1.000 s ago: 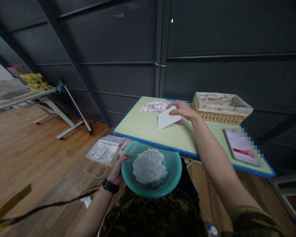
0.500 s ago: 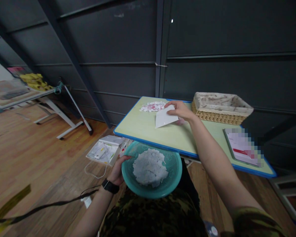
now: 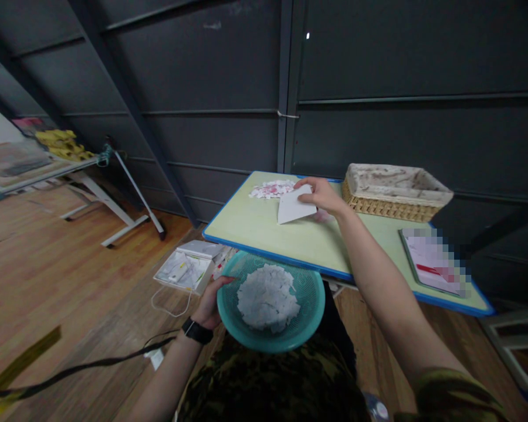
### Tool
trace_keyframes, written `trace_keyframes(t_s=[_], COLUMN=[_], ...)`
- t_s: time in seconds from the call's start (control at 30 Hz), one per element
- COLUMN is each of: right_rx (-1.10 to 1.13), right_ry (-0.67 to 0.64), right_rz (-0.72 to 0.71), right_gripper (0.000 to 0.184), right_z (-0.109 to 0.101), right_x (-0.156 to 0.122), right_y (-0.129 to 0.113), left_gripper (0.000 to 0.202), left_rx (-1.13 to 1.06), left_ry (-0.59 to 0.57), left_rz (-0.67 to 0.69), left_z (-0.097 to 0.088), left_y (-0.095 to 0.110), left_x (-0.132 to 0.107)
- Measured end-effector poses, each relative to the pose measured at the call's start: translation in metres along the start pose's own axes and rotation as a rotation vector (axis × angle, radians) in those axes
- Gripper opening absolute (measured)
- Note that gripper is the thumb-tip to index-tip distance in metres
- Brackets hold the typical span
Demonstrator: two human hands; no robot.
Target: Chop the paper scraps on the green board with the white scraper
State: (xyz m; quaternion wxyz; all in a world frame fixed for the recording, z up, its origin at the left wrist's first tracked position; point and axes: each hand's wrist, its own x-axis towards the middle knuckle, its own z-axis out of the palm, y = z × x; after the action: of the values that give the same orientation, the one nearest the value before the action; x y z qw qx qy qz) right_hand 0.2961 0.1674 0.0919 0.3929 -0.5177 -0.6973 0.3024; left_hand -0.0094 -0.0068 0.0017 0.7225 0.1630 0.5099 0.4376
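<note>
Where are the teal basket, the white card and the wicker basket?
Teal basket [image 3: 312, 296]: head view, right inner wall.
White card [image 3: 292, 208]: head view, its flat face.
Wicker basket [image 3: 393, 209]: head view, woven front side.

A camouflage top [image 3: 268, 384] at bottom centre, its patterned sleeve [image 3: 453, 391] lower right; black wristband [image 3: 197, 331] lower left; dark trousers [image 3: 338, 328].

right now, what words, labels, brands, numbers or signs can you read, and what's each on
No text can be read anywhere.
Flat panel on the table: partly pixelated, nothing legible.
White card in the right hand: no writing can be made out.
</note>
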Motion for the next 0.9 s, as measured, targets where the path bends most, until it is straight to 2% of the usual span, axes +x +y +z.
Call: trace_keyframes(t_s=[0.13,0.27,0.4,0.57,0.73,0.9], right_rx=[-0.001,-0.003,0.014,-0.031,-0.125,-0.119], right_ry=[0.049,-0.002,0.031,0.007,0.116,0.064], right_rz=[-0.002,0.012,0.003,0.009,-0.056,-0.064], right_gripper=[0.045,0.041,0.043,0.043,0.042,0.043], right_z=[-0.0029,-0.0047,-0.0032,-0.0013,-0.0034,-0.0006], right_x=[0.0006,-0.0001,-0.0004,0.0005,0.0026,0.0030], right_y=[0.0018,0.0021,0.0002,0.0009,0.0036,0.0038], left_gripper=[0.031,0.027,0.028,0.033,0.031,0.030], left_rx=[-0.004,-0.004,-0.016,-0.004,-0.002,-0.008], left_ry=[-0.002,-0.011,-0.025,-0.020,0.001,-0.002], left_rz=[-0.007,-0.009,-0.005,0.000,-0.006,-0.003], left_z=[-0.0006,-0.0011,-0.0024,-0.0011,0.0015,0.0012], left_y=[-0.0008,-0.0012,-0.0020,-0.0017,-0.0006,-0.0008], left_x=[-0.0007,0.0006,0.0011,-0.0011,-0.0018,-0.0007])
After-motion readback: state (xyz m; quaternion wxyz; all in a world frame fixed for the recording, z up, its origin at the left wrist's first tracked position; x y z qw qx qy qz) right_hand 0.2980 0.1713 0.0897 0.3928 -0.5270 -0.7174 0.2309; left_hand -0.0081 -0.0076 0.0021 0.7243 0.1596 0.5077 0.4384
